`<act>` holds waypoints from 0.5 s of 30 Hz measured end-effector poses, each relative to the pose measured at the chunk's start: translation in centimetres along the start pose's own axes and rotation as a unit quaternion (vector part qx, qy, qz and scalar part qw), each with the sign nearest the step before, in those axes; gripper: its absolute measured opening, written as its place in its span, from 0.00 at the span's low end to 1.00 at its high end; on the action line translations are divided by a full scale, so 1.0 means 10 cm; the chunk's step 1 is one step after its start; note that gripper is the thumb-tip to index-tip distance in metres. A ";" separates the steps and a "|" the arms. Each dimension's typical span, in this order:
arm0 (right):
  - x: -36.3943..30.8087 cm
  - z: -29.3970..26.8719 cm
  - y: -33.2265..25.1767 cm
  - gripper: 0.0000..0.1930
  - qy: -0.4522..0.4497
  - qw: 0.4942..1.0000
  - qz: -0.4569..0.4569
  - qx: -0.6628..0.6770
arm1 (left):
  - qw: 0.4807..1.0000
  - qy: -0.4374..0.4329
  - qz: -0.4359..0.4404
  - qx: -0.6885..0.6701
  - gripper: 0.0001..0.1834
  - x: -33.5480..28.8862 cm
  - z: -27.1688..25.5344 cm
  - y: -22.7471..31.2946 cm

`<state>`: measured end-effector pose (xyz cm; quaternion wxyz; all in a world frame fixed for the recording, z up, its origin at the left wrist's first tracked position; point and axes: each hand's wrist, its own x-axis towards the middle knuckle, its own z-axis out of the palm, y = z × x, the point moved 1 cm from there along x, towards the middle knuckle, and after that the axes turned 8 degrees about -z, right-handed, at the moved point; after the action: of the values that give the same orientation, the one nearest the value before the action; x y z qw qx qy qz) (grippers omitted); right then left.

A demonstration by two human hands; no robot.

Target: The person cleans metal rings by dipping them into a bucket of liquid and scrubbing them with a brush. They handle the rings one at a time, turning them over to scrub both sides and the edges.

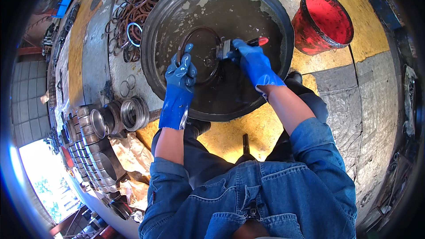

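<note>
My left hand (180, 73), in a wet blue rubber glove, is closed on the left side of a brown metal ring (201, 28). The ring is held over a wide, round black basin (152, 57) of murky dark liquid. In my right hand (251, 59), gloved the same way, is a flat brush (225, 48). Its handle is dark with a red end, and its head is against or very close to the ring's right side; I cannot tell if they touch.
A heap of brown rings (137, 15) lies beyond the basin's left side. To the right stands a red bucket (305, 31), stained dark. Silvery rings (135, 114) and stacked metal cylinders (90, 144) sit at left near brown paper (133, 152). My legs straddle the basin's near side.
</note>
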<state>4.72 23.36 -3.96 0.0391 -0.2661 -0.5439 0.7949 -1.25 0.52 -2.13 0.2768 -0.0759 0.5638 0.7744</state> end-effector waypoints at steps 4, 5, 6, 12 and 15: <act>0.18 0.01 0.23 0.20 -0.062 0.960 0.048 -0.269 | 0.999 0.042 -0.022 -0.016 0.20 0.02 -0.14 0.08; 0.24 0.03 0.23 0.20 -0.083 0.935 0.049 -0.342 | 0.998 0.045 -0.030 -0.021 0.20 0.03 -0.17 0.09; 0.27 0.07 0.19 0.17 -0.085 0.921 0.036 -0.379 | 0.998 0.043 -0.034 -0.024 0.21 0.02 -0.16 0.10; 0.13 0.32 -0.29 0.14 -0.147 0.955 -0.218 -0.140 | 0.997 0.027 -0.057 -0.040 0.21 0.00 -0.12 0.13; 0.26 0.28 -0.21 0.15 -0.135 0.940 -0.258 -0.179 | 0.997 0.031 -0.054 -0.034 0.21 -0.02 0.02 0.15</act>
<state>0.70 22.80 -2.39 0.1204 -0.0091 -0.7271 0.6759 -1.78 0.30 -0.72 0.2980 -0.1398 0.5406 0.7742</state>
